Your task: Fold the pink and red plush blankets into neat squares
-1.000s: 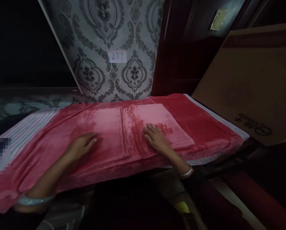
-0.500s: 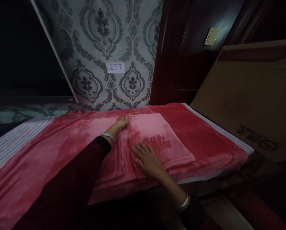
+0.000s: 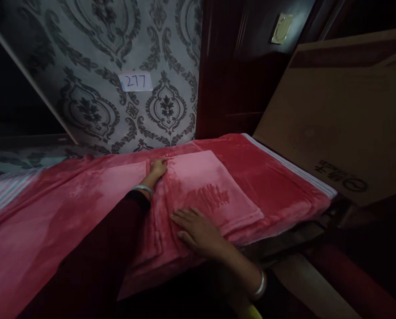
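A folded pink plush cloth (image 3: pixel 198 166) lies on a larger red-pink plush blanket (image 3: pixel 267 177) with a white striped border. It has a right-hand panel and a left-hand panel (image 3: pixel 128 177), with a ridged fold between them. My left hand (image 3: pixel 159 167) is closed at the far left corner of the right panel, fingers together on its edge; the fingertips are partly hidden. My right hand (image 3: pixel 199 231) lies flat, palm down, on the near left part of that panel, fingers stretched out.
A large cardboard box (image 3: pixel 331 115) leans at the right, beside a dark red door or panel (image 3: pixel 231 88). Behind the blanket is patterned wallpaper (image 3: pixel 166 106) bearing a paper label (image 3: pixel 136 81) marked 277. A dark screen (image 3: pixel 15 97) stands at the left.
The view has turned slightly right and down, so everything sits further left. My left hand stays at the cloth's far edge. The right hand still rests flat, close to the near edge.
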`<state>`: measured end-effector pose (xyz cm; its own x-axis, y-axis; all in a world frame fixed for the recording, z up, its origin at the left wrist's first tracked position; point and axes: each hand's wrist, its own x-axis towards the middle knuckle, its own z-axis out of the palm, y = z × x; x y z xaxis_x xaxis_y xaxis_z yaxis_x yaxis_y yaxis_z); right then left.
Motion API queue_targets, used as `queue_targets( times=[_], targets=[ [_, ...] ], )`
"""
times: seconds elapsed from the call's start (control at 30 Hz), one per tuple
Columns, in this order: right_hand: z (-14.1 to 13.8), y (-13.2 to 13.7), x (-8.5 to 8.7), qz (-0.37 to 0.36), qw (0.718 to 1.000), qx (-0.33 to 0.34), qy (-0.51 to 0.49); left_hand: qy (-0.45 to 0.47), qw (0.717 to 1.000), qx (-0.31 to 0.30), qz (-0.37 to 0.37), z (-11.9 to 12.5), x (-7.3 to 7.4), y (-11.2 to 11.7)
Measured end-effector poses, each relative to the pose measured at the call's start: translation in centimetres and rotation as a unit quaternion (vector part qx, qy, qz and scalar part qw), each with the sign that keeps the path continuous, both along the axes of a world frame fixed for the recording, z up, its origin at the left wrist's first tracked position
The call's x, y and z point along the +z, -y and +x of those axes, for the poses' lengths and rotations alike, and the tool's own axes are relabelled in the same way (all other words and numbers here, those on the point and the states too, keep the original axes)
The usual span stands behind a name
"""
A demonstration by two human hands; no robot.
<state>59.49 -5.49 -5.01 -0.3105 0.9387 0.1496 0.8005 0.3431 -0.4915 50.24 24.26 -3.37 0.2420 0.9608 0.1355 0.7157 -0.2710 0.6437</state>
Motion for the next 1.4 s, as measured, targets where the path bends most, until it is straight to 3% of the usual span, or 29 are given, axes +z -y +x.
queue_targets(
  times=[0.1,0.17,0.27,0.4,0.53,0.63,0.8,0.93,1.03,1.13,1.27,1.4],
  targets=[
    [2.4,-0.3,1.3,0.034,0.999,-0.032,-0.025,-0.035,0.999,-0.001,0.013,0.3,1.5,0.8],
    [4.3,-0.9,2.3,0.055,0.992,-0.112,0.008,-0.062,0.997,-0.023,0.049,0.8,2.3,2.4],
    [5.9,-2.1,3.0,0.039,0.972,-0.215,0.092,-0.149,0.971,-0.152,0.105,1.3,2.4,6.7],
    [4.8,-3.2,1.8,0.000,0.967,-0.197,0.160,-0.228,0.923,-0.291,0.103,0.3,-0.3,13.5],
    [3.7,-3.4,-0.1,-0.008,0.974,-0.143,0.179,-0.236,0.909,-0.310,0.148,-1.9,-3.5,16.8],
    [4.8,-3.1,-0.6,-0.011,0.966,-0.171,0.196,-0.247,0.904,-0.305,0.167,-2.5,-4.2,17.1],
    [8.9,-0.8,-1.2,-0.032,0.918,-0.310,0.245,-0.272,0.894,-0.307,0.178,-2.2,-3.8,17.0],
    [10.8,1.2,-1.8,-0.054,0.895,-0.357,0.260,-0.263,0.897,-0.307,0.182,-2.1,-3.8,17.0],
    [11.0,1.5,-1.0,-0.081,0.895,-0.353,0.260,-0.255,0.899,-0.308,0.177,-2.1,-4.0,17.1],
    [10.3,0.1,0.8,-0.071,0.906,-0.335,0.249,-0.243,0.903,-0.310,0.169,-2.2,-3.8,17.2],
    [8.3,-4.1,2.8,-0.027,0.940,-0.251,0.230,-0.186,0.912,-0.304,0.202,-2.7,-2.8,16.5],
    [6.6,-9.0,2.7,-0.011,0.962,-0.164,0.219,-0.185,0.922,-0.241,0.241,-3.4,-1.9,14.9]
  ],
)
